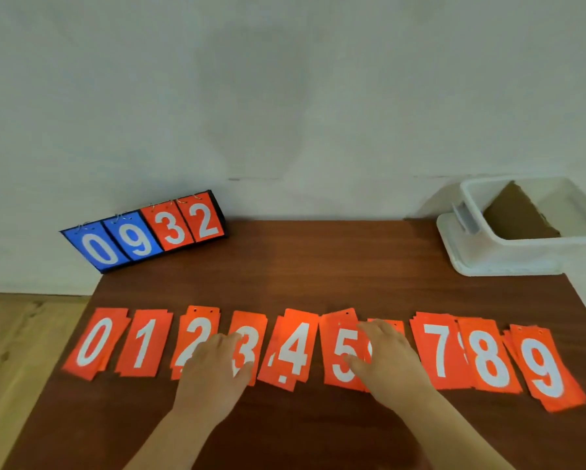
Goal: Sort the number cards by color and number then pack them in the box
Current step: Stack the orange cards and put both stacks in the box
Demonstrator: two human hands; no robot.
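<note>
Orange number cards lie in a row of small stacks across the brown table, from the 0 stack at the left to the 9 stack at the right. My left hand rests flat over the 2 stack and the 3 stack, fingers apart. My right hand lies flat between the 5 stack and the 7 stack, covering the 6 stack. The 4 stack sits between the hands. Neither hand lifts a card.
A white plastic box stands at the table's back right corner with a brown cardboard piece inside. A flip scoreboard showing blue 0 9 and orange 3 2 leans at the back left against the wall. Wooden floor lies left.
</note>
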